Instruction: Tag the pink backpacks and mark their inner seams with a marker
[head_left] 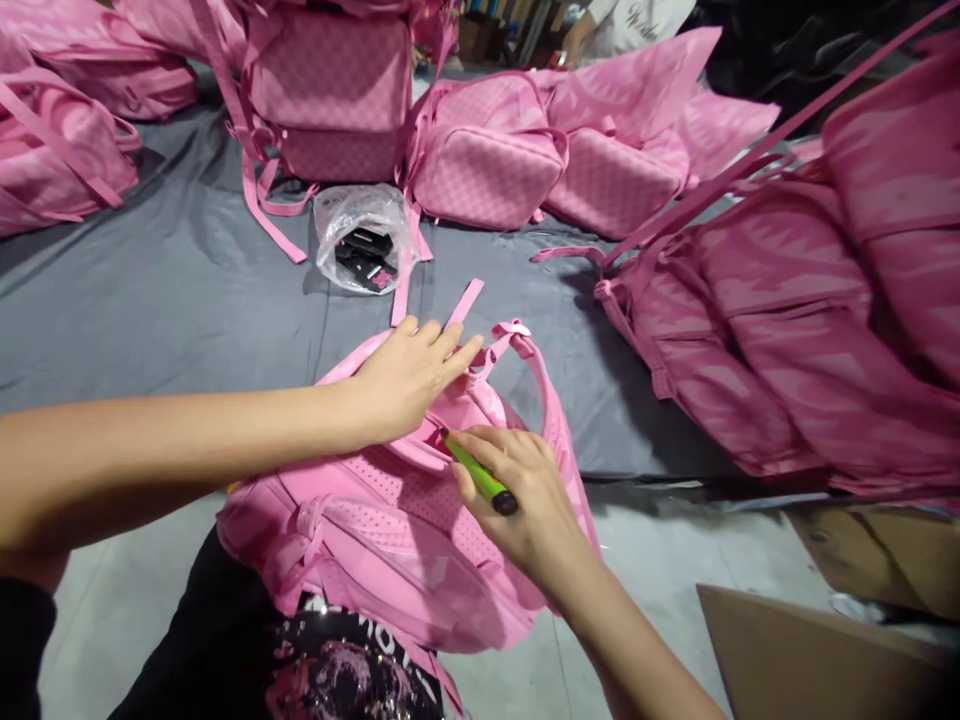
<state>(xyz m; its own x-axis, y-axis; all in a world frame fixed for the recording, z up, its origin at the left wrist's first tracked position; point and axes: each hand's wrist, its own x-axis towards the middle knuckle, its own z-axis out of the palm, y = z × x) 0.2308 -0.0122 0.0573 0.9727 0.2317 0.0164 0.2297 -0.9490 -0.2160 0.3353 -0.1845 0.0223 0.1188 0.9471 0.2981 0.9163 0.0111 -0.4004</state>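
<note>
A pink backpack [442,610] lies at the table's near edge, its padded back and shoulder straps facing up. My left hand [397,385] rests flat across its upper part with the fingers stretched out and apart. In my right hand [517,490] is a short green pen-like tool [478,472] with black ends. Its far tip points at the top of the bag's back panel, close to my left hand; whether it touches the fabric I cannot tell. A loose strap end [465,302] sticks out beyond my left fingers.
On the grey-covered table [187,310], a clear plastic bag [365,240] holds black tags. Pink checked backpacks [487,165] stand behind it. Larger pink bags [787,320] fill the right side, others the far left [60,150]. Cardboard [810,650] lies below right. A person [630,25] stands at the back.
</note>
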